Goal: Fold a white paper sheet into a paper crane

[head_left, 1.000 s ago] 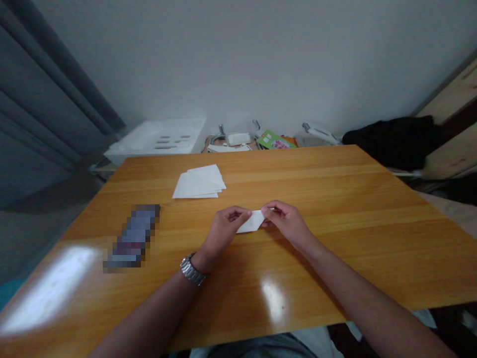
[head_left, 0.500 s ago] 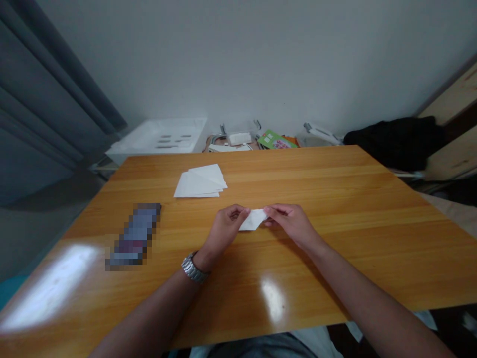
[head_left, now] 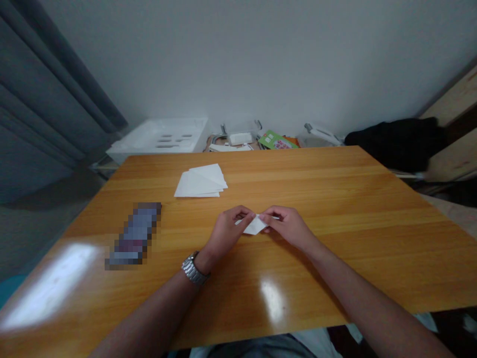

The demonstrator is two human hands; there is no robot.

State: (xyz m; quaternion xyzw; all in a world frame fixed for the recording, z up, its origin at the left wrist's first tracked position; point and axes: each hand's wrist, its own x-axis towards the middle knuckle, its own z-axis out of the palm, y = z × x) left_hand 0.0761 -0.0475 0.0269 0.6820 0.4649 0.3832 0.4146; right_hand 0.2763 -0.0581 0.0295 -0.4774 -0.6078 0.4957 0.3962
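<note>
A small folded piece of white paper (head_left: 255, 226) is held between my two hands, just over the middle of the wooden table (head_left: 316, 184). My left hand (head_left: 230, 226), with a silver watch (head_left: 194, 268) on its wrist, pinches the paper's left side between thumb and fingers. From the other side my right hand (head_left: 288, 225) grips it, the thumb lying on its top right part. Both thumb tips are close together at the paper's upper edge. Fingers cover its outer ends, so its full shape is hidden.
Several white paper sheets (head_left: 201, 181) lie in a loose stack beyond my left hand. A pixelated phone-like object (head_left: 136, 236) rests at the left. Behind the far edge are a white tray (head_left: 156, 134), a green booklet (head_left: 276, 140) and black cloth (head_left: 395, 141).
My thumbs have come closer together on the paper, and its visible part has turned from a wider strip to a downward-pointing shape. The stack and the phone-like object stay put.
</note>
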